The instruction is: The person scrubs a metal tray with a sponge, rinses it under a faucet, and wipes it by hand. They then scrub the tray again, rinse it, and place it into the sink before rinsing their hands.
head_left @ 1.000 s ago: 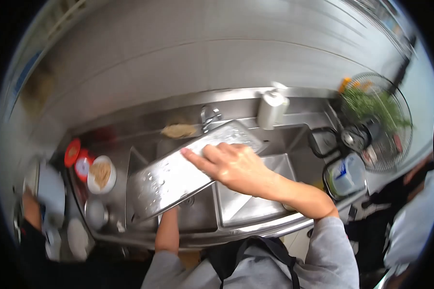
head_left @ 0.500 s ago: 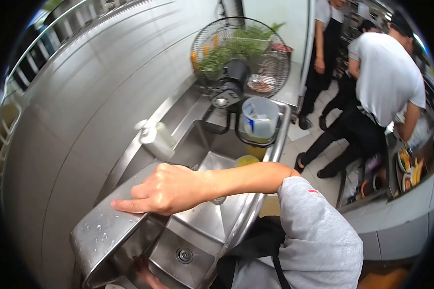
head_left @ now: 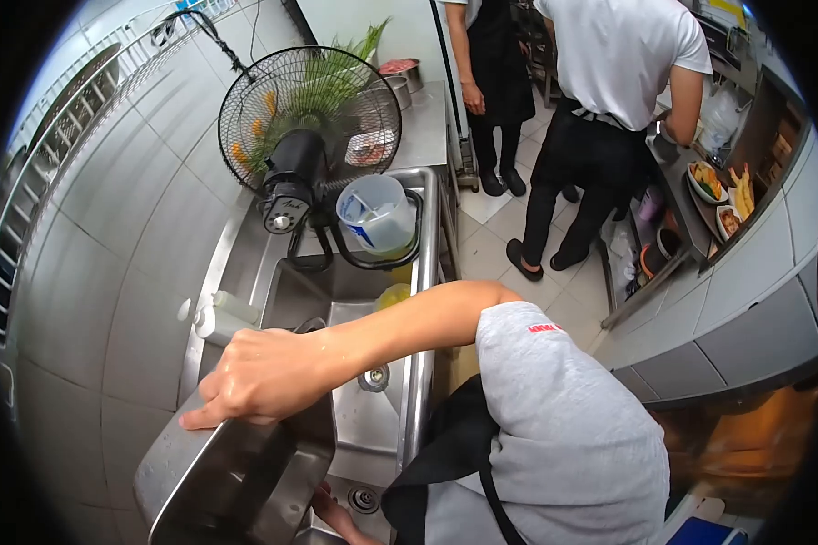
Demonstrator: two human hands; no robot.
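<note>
My right hand grips the upper rim of a deep stainless steel pan, its fingers over the edge and one finger stretched along the outside wall. The pan is tilted on its side, its hollow facing me, over the near end of a steel sink. Low in the view, my left hand is beside the pan's lower part; its fingers are mostly hidden, so its grip does not show. A drain lies just right of the left hand. A second drain shows below my right forearm.
A black fan stands at the sink's far end, next to a translucent tub. White bottles stand along the wall side. A yellow-green item sits in the far basin. Two people work beyond, near a counter with food dishes.
The pan has turned so that more of its inside shows, with my right hand still on its rim. My left hand now shows right of the pan. The view has swung right.
</note>
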